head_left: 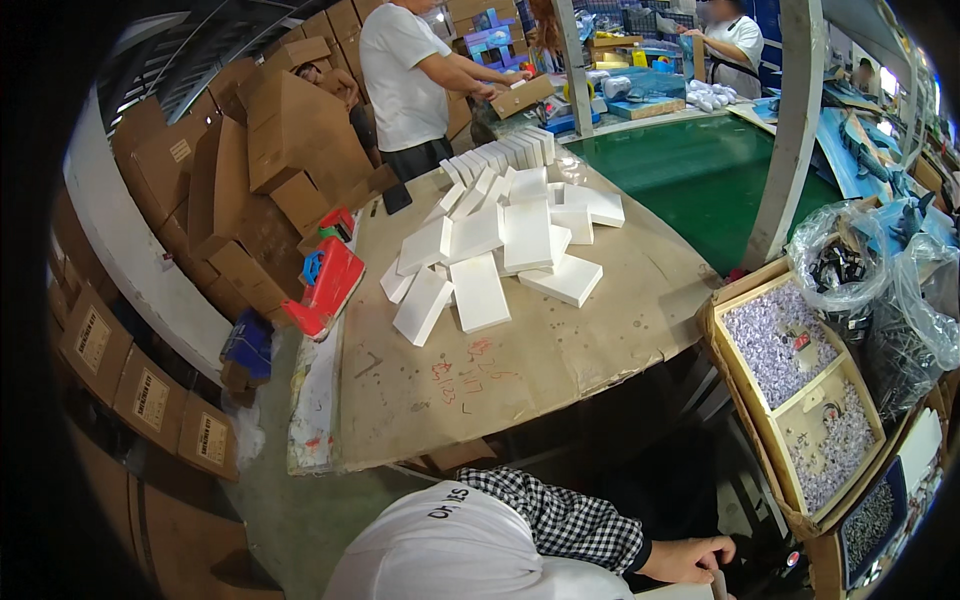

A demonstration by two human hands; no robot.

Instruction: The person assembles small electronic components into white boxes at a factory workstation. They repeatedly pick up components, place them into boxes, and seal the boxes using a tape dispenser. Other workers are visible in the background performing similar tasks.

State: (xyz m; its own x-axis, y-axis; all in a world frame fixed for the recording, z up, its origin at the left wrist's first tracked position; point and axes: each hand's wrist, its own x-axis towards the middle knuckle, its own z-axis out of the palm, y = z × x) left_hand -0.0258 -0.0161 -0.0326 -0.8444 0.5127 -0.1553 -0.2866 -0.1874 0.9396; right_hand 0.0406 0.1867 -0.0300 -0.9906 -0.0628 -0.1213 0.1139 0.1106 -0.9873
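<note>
At the lower right edge my left hand (688,560) reaches out from a black-and-white checkered sleeve (570,522), its fingers bent. It is closed on a white box (672,593), of which only a strip shows; the rest is cut off by the picture's edge. My right hand is out of the picture, unless a small skin-toned bit below the left fingers belongs to it; I cannot make that out. Nearest to the left hand stands a wooden tray (790,440) with two compartments of small clear, purplish pieces.
White boxes (480,290) lie heaped on a cardboard-covered table (540,380), with a row upright behind. A red tool (335,285) rests at its left edge. Co-workers (405,85) stand beyond. A metal post (790,130), plastic bags (840,255) and cartons (150,395) flank the table.
</note>
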